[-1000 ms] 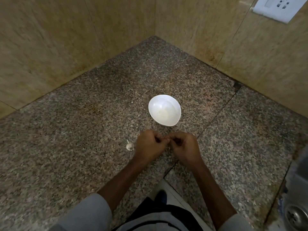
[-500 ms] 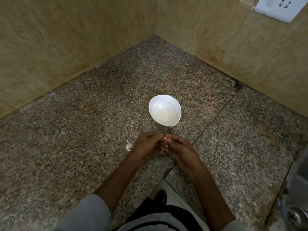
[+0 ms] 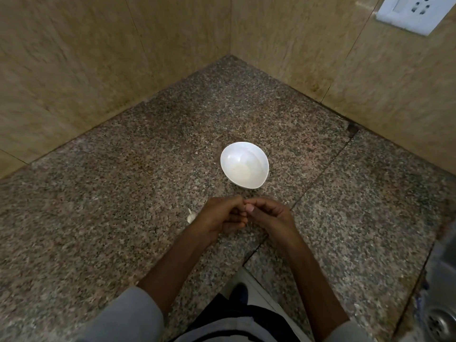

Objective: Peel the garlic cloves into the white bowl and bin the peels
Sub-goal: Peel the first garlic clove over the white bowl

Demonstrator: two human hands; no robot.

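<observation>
A white bowl (image 3: 244, 164) stands on the speckled granite counter (image 3: 123, 206), just beyond my hands. My left hand (image 3: 219, 217) and my right hand (image 3: 270, 214) meet fingertip to fingertip in front of the bowl, fingers curled, pinching a small garlic clove between them; the clove itself is almost hidden by the fingers. Another garlic clove (image 3: 190, 216), still in its skin, lies on the counter just left of my left hand.
Tiled walls (image 3: 98, 58) close off the counter's far corner. A white socket plate (image 3: 417, 12) is on the right wall. A steel sink with a drain (image 3: 441, 322) sits at the lower right. The counter's front edge is near my body.
Both hands turned over the clove: half a second ago the palms faced up with the clove showing, now the fingers curl down around it again. Bowl and loose clove stay put.
</observation>
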